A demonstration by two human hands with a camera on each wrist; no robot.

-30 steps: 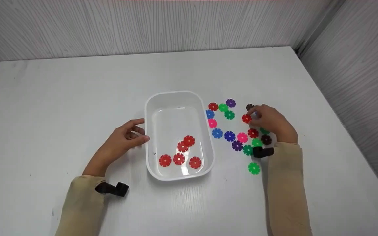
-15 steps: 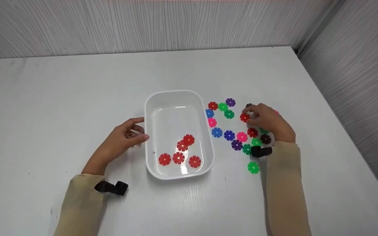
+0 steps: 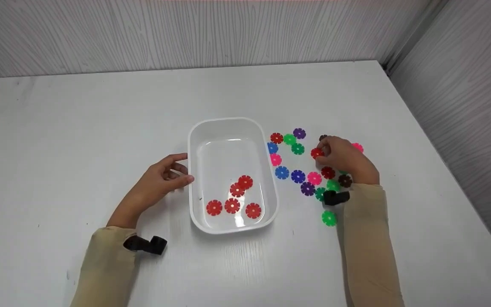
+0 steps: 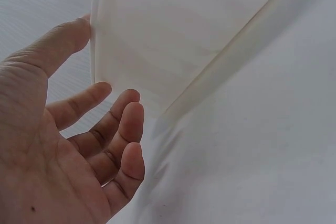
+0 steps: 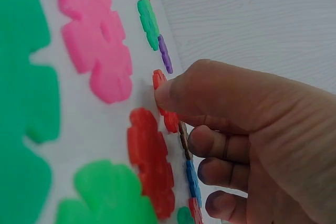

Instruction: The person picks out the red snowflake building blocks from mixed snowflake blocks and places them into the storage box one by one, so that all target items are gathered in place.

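My left hand (image 3: 160,179) is at the left side of a white plastic tray (image 3: 230,229). Its thumb touches the rim, the forefinger lies by the outer wall, and the other fingers are loosely bent. Inside the tray lie several red notched discs (image 3: 232,206), flower-shaped and flat. To the right, my right hand (image 3: 345,157) holds another red notched disc (image 3: 317,153) between thumb and forefinger, low over the table. In the right wrist view the thumb (image 5: 178,90) covers part of this red disc (image 5: 170,120); the forefinger is mostly hidden behind it.
Loose notched discs in green (image 3: 329,218), blue (image 3: 282,172), pink (image 3: 314,178), purple (image 3: 299,133) and red (image 3: 327,172) lie between the tray and my right arm. A pink disc (image 3: 357,147) shows beyond the right hand. A panelled wall (image 3: 228,34) rises behind the table.
My right hand has shifted slightly left with the red disc, and the pink disc behind it has come into sight. The left hand and tray stay in place.
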